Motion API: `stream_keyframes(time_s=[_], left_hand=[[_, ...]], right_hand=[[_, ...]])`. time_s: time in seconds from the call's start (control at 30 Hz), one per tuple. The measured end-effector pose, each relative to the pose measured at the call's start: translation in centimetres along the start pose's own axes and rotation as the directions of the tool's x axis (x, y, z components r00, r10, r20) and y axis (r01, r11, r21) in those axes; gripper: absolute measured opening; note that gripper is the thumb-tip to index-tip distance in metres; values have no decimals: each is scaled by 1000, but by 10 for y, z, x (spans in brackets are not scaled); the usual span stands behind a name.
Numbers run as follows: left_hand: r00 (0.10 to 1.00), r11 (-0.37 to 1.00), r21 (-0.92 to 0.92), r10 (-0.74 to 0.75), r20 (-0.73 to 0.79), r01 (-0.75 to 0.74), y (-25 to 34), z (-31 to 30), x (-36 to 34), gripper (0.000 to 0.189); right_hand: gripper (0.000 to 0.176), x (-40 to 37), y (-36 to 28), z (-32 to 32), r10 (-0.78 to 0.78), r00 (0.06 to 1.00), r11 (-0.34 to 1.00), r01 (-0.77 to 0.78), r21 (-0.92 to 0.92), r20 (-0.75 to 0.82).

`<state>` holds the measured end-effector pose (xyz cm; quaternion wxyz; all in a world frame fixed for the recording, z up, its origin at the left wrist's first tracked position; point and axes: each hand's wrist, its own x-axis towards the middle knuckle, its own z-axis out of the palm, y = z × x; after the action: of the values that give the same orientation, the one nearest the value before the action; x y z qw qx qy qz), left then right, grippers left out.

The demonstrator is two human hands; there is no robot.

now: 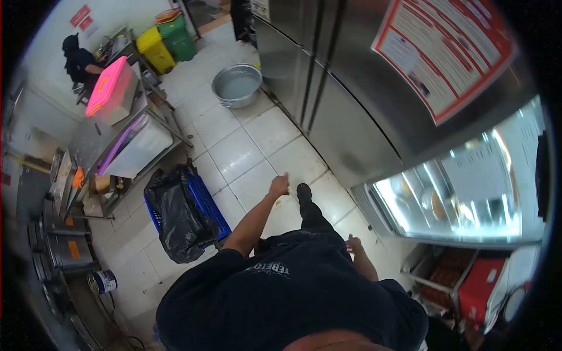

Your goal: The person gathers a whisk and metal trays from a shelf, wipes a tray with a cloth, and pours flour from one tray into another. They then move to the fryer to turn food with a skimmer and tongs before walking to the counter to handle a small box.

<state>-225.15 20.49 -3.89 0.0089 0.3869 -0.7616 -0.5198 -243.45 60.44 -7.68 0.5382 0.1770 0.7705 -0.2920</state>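
My left hand [280, 185] is stretched out in front of my body above the white tiled floor [234, 155]. Its fingers look loosely curled, and nothing shows in them. Low at my other side hangs my right hand [353, 244], partly hidden by my dark shirt [293, 286]. The fingertips that show there are apart and hold nothing visible. Neither hand touches an object. Nearest on the left is a blue crate [209, 205] with a black plastic bag [180, 216] in it. One dark shoe [304, 193] is forward on the tiles.
Steel refrigerator doors [351, 128] line the right, beside a lit glass display fridge [410, 202]. A large metal basin [237, 86] stands on the floor ahead. Left, a steel table holds a pink-lidded box [114, 90]. A person [79, 61] works beyond, near yellow and green bins [157, 50].
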Motion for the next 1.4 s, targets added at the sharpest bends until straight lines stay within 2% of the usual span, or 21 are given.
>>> stream_keyframes(time_s=[0.1,0.17,0.2,0.27,0.33,0.4,0.43,0.47,0.5,0.6,0.63,0.67,0.73,0.77,0.8,0.83,1.0,1.1,1.17,1.2,1.4], left_hand=[[976,696,704,216,-21,-139,-74,-63,12,67],[936,631,775,-282,210,17,-113,-102,13,43],[877,775,530,-467,111,345,-147,-116,6,27],[825,737,487,-562,59,468,-176,-132,-8,29],[636,621,204,-629,-446,757,-157,-141,-39,36],[911,744,549,-404,-85,381,-177,-147,-42,27],[747,771,-243,-634,-200,589,-161,-142,-45,26],[556,320,-880,-828,-79,350,-148,-134,-48,28],[481,359,-834,-867,-131,420,-147,-129,-50,34],[218,291,-856,-952,-214,427,-137,-107,-47,54],[345,388,-797,-907,-241,462,-184,-79,-53,52],[280,71,-974,-960,-8,217,-174,-79,-50,44],[822,786,-349,-565,-72,510,-182,-104,-76,30],[860,744,-624,-461,-218,241,-186,-100,-70,24],[836,610,-788,-387,-388,-83,-193,-104,-57,17],[833,612,-786,-389,-393,-86,-193,-135,-46,17],[661,631,-433,-743,-99,644,-278,-330,86,21],[556,462,-714,-822,-123,525,-297,-470,174,23],[723,743,-533,-617,-310,406,-285,-562,223,20],[570,485,-841,-771,-283,238,-255,-605,248,21],[672,471,-868,-696,-254,159,-291,-785,375,18]], right_hand=[[20,74,-112,10,-74,984,997,72,19,159],[18,82,-198,31,-144,984,989,145,-4,104],[14,77,-242,41,-167,979,985,159,69,118],[13,92,-314,69,-519,847,825,531,-194,113],[13,123,-392,96,-411,868,840,479,-253,279],[13,121,-448,129,-253,879,853,400,-335,405],[13,108,-479,154,-276,856,785,463,-411,436],[13,88,-507,186,-297,832,707,521,-478,469],[14,83,-533,219,-331,785,560,610,-561,523],[23,37,-599,330,-296,779,737,555,-386,553],[23,21,-616,365,-297,772,727,564,-391,563],[22,9,-634,400,-279,731,703,598,-386,623],[21,1,-665,454,-256,685,676,631,-381,682],[21,-3,-675,476,-234,671,655,643,-396,703],[20,-9,-686,497,-213,656,634,657,-409,724],[18,9,-695,513,-178,643,624,659,-420,745],[13,51,-750,557,-4,810,580,479,-659,586],[8,75,-784,583,-56,873,689,385,-614,484],[8,67,-803,604,-148,907,691,381,-614,395],[8,65,-816,613,-104,905,734,350,-582,413],[12,101,-882,697,17,919,810,218,-545,393]])
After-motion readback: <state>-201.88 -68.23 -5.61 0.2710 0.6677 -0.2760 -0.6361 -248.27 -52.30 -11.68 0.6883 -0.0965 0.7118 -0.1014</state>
